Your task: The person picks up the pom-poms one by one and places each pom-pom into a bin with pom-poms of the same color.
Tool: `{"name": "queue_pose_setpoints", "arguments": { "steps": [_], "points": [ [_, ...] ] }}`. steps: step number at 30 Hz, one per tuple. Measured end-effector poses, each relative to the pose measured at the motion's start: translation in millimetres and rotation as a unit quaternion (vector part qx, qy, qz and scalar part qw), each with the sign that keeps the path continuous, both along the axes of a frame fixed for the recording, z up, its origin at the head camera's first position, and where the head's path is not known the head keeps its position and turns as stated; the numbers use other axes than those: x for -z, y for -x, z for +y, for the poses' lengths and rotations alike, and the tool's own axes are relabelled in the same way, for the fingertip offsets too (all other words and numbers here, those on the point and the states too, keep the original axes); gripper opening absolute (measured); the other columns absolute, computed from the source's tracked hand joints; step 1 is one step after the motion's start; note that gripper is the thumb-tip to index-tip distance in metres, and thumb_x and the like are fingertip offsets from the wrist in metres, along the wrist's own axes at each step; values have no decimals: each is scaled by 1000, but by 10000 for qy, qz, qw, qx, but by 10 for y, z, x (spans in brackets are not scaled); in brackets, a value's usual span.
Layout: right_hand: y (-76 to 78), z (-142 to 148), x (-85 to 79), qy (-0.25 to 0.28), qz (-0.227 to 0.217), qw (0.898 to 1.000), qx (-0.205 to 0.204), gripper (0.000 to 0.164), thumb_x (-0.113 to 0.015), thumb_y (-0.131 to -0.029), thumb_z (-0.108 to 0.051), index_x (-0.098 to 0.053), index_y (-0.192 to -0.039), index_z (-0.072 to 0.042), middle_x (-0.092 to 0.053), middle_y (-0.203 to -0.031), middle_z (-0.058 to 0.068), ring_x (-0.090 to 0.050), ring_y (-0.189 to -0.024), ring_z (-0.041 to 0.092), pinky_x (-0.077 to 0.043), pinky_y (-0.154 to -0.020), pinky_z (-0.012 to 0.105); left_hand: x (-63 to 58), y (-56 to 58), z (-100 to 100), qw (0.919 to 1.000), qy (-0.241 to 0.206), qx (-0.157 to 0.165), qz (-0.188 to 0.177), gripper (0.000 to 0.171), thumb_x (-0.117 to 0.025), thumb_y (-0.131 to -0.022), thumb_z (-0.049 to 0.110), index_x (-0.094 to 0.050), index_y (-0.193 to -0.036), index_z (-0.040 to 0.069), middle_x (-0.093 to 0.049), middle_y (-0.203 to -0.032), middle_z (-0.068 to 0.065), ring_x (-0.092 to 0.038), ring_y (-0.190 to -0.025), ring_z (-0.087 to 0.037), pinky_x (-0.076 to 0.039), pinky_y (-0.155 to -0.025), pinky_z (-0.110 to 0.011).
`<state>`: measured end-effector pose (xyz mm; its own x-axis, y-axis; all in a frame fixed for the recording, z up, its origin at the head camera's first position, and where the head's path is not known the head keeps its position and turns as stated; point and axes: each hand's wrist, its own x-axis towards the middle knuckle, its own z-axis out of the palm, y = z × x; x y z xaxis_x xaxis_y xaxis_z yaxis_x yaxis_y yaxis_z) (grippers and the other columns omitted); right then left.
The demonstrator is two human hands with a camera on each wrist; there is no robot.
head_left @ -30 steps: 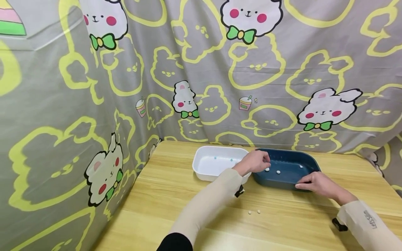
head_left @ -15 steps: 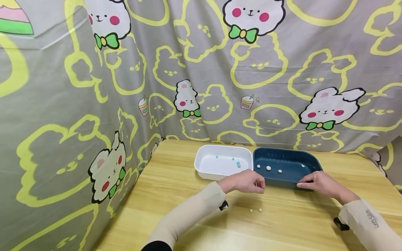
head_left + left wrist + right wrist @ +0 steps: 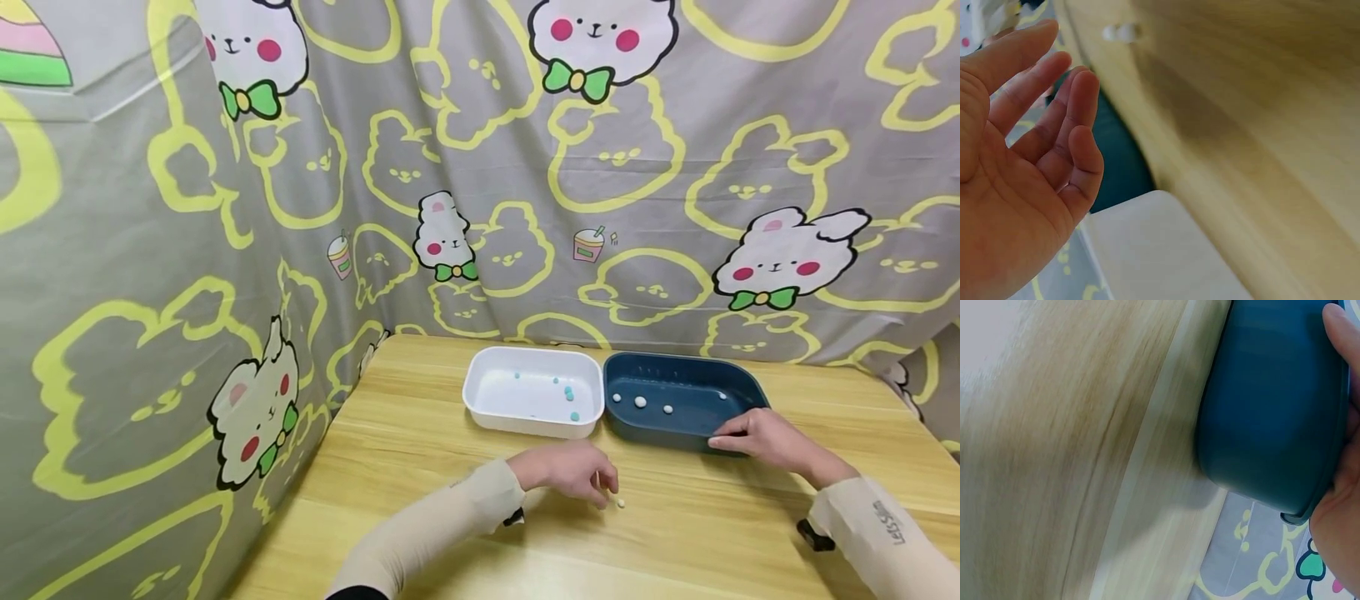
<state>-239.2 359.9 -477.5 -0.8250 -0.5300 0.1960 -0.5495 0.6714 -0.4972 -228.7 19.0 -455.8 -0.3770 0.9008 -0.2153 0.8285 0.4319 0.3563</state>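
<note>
My left hand [image 3: 573, 471] reaches low over the wooden table, fingers loosely bent and nothing held in the left wrist view. Right by its fingertips lies a small white ball [image 3: 621, 503]. In the left wrist view two white balls [image 3: 1120, 32] sit side by side past the fingertips; the hand covers one of them in the head view. My right hand [image 3: 772, 442] grips the near right rim of a dark blue bin [image 3: 656, 433], its thumb over the edge in the right wrist view. Inside that bin are several white balls [image 3: 640, 402].
A white bin [image 3: 525, 423] stands against the left end of the blue one, with several small teal balls [image 3: 567, 394] in it. Behind both bins hangs a grey patterned curtain [image 3: 510, 167], which also closes off the left side of the wooden table [image 3: 420, 517].
My left hand has moved from above the blue bin back toward me and down to the white balls on the table. My right hand has stayed on the bin's rim.
</note>
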Motion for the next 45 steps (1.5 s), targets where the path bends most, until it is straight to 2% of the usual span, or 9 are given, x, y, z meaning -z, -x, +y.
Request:
{"name": "queue_pose_setpoints", "arguments": {
  "steps": [11, 14, 23, 28, 35, 45],
  "points": [
    [4, 9, 20, 20, -20, 10000, -32, 13, -69, -87, -23, -77, -84, -13, -70, -79, -8, -61, -70, 1, -49, -57, 24, 203, -39, 7, 9957, 433, 234, 783, 19, -75, -82, 26, -70, -100, 21, -60, -85, 16, -50, -74, 9, -36, -71, -5],
    [9, 4, 27, -24, -88, 10000, 17, 14, -69, -88, -25, -77, -85, -13, -70, -80, -10, -61, -71, 0, -49, -58, 24, 242, -62, 10, 9946, 516, 290, 847, 18, -76, -81, 25, -70, -98, 21, -58, -82, 17, -48, -73, 8, -35, -69, -5],
    [3, -5, 43, -26, -120, 9999, 93, 14, -69, -87, -25, -77, -84, -14, -70, -80, -10, -60, -71, 0, -49, -58, 24, 256, -104, 18, 9917, 597, 349, 1083, 9, -75, -83, 22, -69, -90, 23, -54, -77, 17, -45, -72, 5, -35, -66, -8],
    [-11, -15, 28, 7, -222, 9997, 103, 15, -69, -87, -25, -77, -85, -12, -70, -79, -7, -61, -70, 1, -48, -57, 24, 263, -113, 17, 9908, 598, 436, 1135, 4, -72, -85, 21, -69, -86, 22, -52, -74, 17, -44, -69, 5, -34, -63, -7],
    [-2, 2, 29, 40, 21, 10000, 19, 13, -69, -87, -22, -76, -83, -13, -70, -78, -8, -60, -68, 1, -47, -55, 23, 254, -114, 13, 9915, 592, 332, 1114, 8, -71, -86, 23, -65, -82, 22, -50, -72, 16, -44, -67, 4, -34, -62, -8],
    [12, 6, 27, 27, -66, 10000, 63, 12, -69, -87, -23, -77, -82, -15, -70, -78, -7, -61, -69, 2, -48, -56, 23, 221, -60, 28, 9946, 423, 193, 924, 5, -67, -89, 25, -70, -88, 21, -55, -76, 16, -46, -70, 4, -36, -65, -7]
  ]
}}
